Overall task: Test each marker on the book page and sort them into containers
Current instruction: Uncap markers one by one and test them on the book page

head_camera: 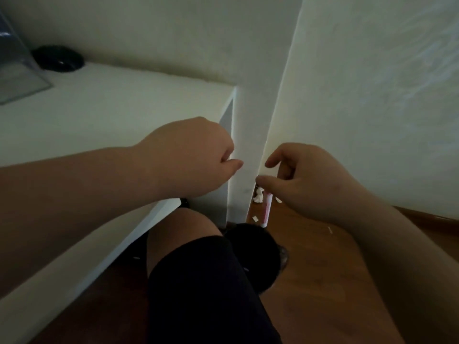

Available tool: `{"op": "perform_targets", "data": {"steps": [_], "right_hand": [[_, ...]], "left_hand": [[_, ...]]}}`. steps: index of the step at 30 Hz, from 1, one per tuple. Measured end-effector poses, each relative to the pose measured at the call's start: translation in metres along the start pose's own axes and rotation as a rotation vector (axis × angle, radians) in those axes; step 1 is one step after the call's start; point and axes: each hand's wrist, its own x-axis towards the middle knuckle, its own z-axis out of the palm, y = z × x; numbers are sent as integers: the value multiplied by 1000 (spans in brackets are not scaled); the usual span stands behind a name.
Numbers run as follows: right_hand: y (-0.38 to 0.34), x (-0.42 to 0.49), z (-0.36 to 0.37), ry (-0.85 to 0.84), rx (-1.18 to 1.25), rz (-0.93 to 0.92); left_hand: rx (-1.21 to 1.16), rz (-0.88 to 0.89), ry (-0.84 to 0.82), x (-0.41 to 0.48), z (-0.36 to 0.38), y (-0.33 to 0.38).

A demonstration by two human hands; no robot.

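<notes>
right hand [310, 180] pinches marker [267, 209], which hangs below it | left hand [193, 155] clenched at table [99, 115] corner

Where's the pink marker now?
Head view, right of centre: the pink marker is held pointing down in the right hand, beside the wall corner, above paper scraps on the floor.
</notes>
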Motion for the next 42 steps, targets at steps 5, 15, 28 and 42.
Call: {"op": "perform_targets", "data": {"steps": [5,15,28,42], "right_hand": [[-23,16,-4,45,42,-71],[-122,47,12,-10,61,-283],[-365,76,125,-334,30,-715],[-410,139,209,-146,-439,-864]], "left_hand": [[3,-55,14,0,-2,-9],[76,-214,148,-71,-51,-81],[26,-906,350,-318,-80,-236],[88,-775,486,-325,-47,-269]]}}
